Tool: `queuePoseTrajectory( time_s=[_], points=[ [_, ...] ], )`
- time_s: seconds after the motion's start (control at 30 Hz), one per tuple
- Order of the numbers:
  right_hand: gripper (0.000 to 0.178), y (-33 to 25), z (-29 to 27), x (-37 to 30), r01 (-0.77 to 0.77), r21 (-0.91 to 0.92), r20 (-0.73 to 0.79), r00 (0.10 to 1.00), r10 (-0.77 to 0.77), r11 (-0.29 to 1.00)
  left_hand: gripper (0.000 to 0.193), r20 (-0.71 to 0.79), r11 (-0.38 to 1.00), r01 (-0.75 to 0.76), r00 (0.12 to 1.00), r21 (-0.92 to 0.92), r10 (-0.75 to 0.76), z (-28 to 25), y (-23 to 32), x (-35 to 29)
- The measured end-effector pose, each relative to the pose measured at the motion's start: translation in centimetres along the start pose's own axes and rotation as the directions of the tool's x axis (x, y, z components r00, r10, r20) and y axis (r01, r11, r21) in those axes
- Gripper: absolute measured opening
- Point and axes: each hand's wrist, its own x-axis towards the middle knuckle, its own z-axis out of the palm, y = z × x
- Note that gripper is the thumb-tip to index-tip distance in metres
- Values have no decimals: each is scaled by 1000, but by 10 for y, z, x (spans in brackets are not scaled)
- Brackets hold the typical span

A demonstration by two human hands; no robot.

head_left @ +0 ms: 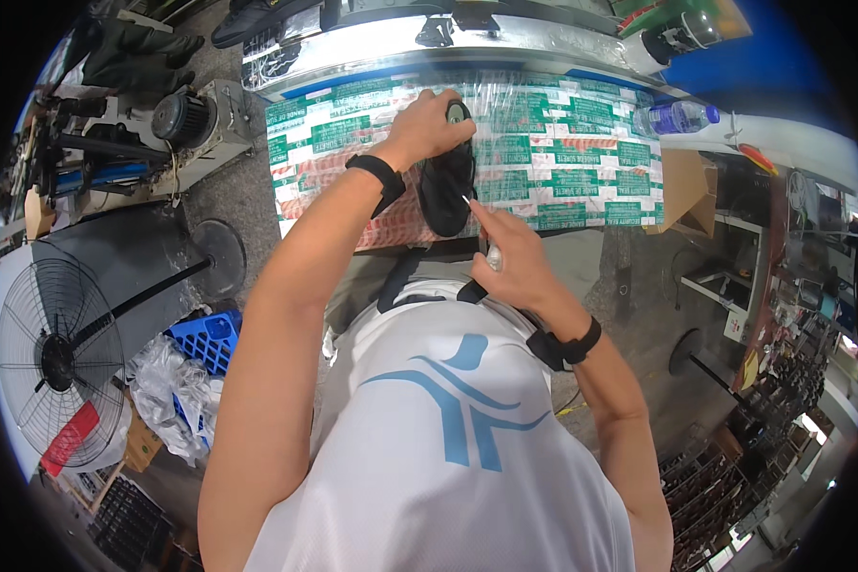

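Cluttered workshop, bench (562, 162) wrapped in green-and-white printed sheeting; a black shoe (445, 191) lies on it near the front edge; left hand (429, 129) clamps down over its far end, fingers curled tight; right hand (510, 253) pinches a slim tool (469, 202), tip touching the shoe's side.

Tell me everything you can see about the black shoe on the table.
The shoe is black and dark all over, apparently fabric. It lies lengthwise on the table, which is covered with green, white and red printed sheets. The left hand grips its far end; the right hand holds a small pointed tool against its near side.
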Motion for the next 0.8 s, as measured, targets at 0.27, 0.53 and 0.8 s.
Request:
queuePoseTrajectory(
  time_s=[0.27, 0.53, 0.8],
  points=[
    [81, 25, 17, 26, 140, -469, -120, 968, -220, 872, 74, 48, 999, 27, 999, -36, -25, 2, 1, 6],
    [80, 1, 8, 2, 68, -260, -145, 983, -108, 963, 66, -78, 998, -54, 996, -39, 50, 1, 7, 4],
    [73, 94, 23, -9, -202, -119, -375, 916, 145, 972, 107, -388, 970, 12, 915, -243, -108, 79, 33, -101]
  ],
)
